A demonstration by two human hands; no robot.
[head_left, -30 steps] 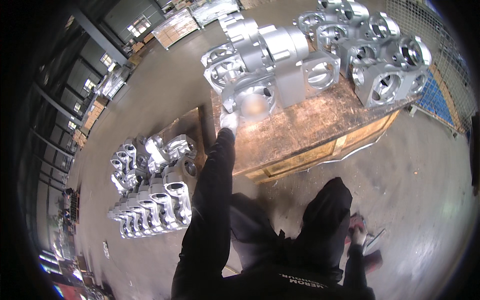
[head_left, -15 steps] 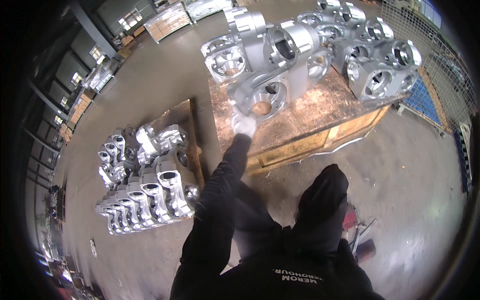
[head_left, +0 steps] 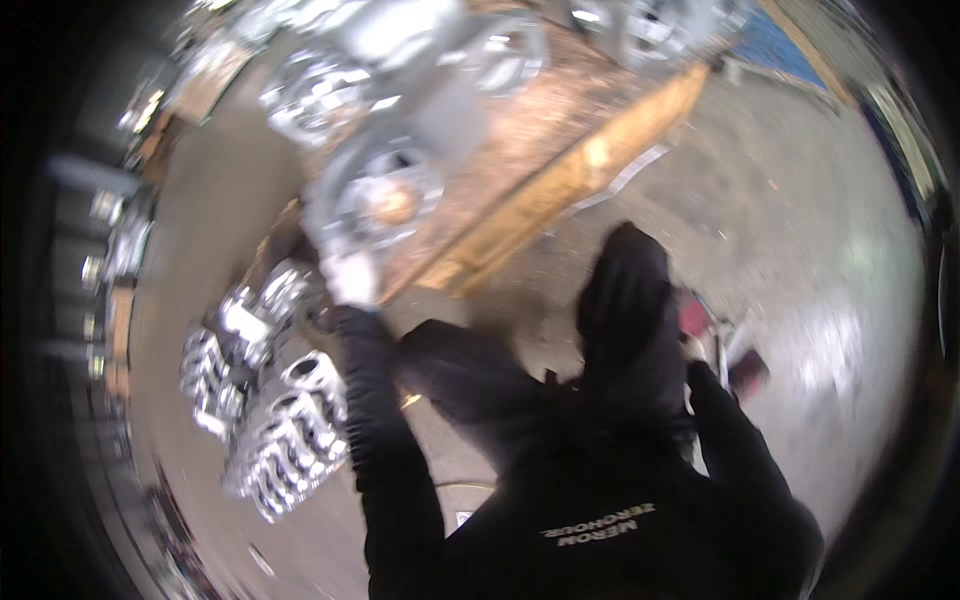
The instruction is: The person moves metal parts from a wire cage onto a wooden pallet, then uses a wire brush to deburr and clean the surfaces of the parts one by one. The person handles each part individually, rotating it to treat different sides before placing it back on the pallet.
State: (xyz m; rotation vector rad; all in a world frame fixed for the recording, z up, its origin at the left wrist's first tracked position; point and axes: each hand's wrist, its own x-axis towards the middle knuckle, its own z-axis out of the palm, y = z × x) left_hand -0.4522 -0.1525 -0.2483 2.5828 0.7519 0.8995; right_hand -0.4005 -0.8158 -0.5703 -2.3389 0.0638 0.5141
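I cannot tell through the feed's blur whether the left hand (head_left: 350,277) grips or merely touches, nor whether the right hand (head_left: 692,349) holds the red object (head_left: 692,317) beside it, while the round-holed metal casting (head_left: 342,182) sits at the near-left corner of the wooden surface (head_left: 550,115), seemingly for easy reach.

Silvery, round-holed metal casting (head_left: 343,172) on the wooden bench (head_left: 550,105), near-left corner.
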